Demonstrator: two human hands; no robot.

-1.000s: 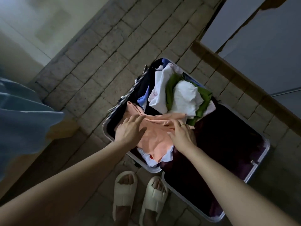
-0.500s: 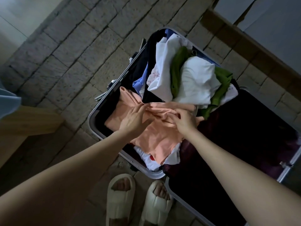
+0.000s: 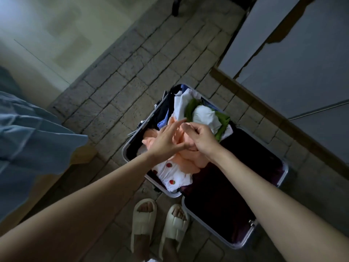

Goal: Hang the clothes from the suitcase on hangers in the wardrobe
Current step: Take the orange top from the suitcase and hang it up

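Observation:
An open suitcase (image 3: 234, 244) lies on the stone floor, its left half piled with clothes. A peach garment (image 3: 188, 163) is bunched and raised above the pile. My right hand (image 3: 202, 140) grips its upper fold with curled fingers. My left hand (image 3: 166, 138) lies against the same garment with fingers stretched out, thumb toward the right hand. Beneath it lies a white garment with red strawberries (image 3: 171, 174). White (image 3: 205, 118) and green clothes (image 3: 222, 121) are heaped at the far end.
A bed with blue bedding (image 3: 32, 140) stands at the left. Grey wardrobe doors (image 3: 302, 59) run along the right behind a wooden ledge (image 3: 279, 127). My feet in pale slippers (image 3: 160, 222) stand by the suitcase's near corner.
Both hands have lifted the peach garment off the pile, uncovering the strawberry-print garment underneath. The view has pulled back and higher.

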